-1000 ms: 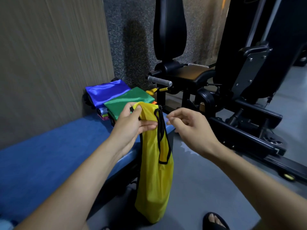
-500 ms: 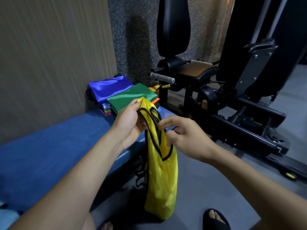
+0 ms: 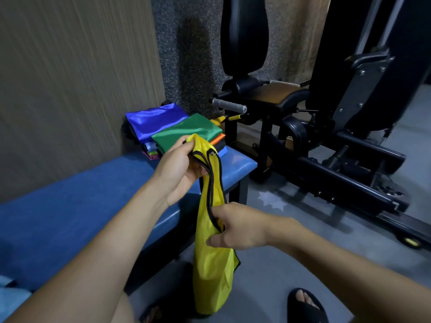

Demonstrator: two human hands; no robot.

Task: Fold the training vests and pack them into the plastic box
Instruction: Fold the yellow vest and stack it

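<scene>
A blue padded tabletop (image 3: 70, 213) runs along a wood-grain wall (image 3: 70, 66), and at its far end sits a stack of folded vests: a blue vest (image 3: 154, 120) at the back and a green vest (image 3: 189, 130) lying on top of orange, black and other coloured layers beneath. Just past the end of the tabletop stands a black gym machine (image 3: 314, 136) with a tall back pad, a seat and a grey-gripped handle, its frame spreading over the grey floor (image 3: 303, 264). A sandalled foot (image 3: 305, 304) shows at the lower edge. The yellow vest (image 3: 212, 264), trimmed in black, hangs bunched and narrow in front of the tabletop's near edge, its lower end close to the floor and covering part of the tabletop's dark leg. The left hand (image 3: 177, 169) has its fingers curled round the gathered top of the vest, holding it up just in front of the folded stack. The right hand (image 3: 238, 229) grips the vest lower down, fingers closed on the fabric at the bottom of a black-edged opening. Half a second ago the right hand was up near the left, pinching the vest close to its top; it has since slid down the fabric to mid-length, while the left hand keeps its hold at the top.
</scene>
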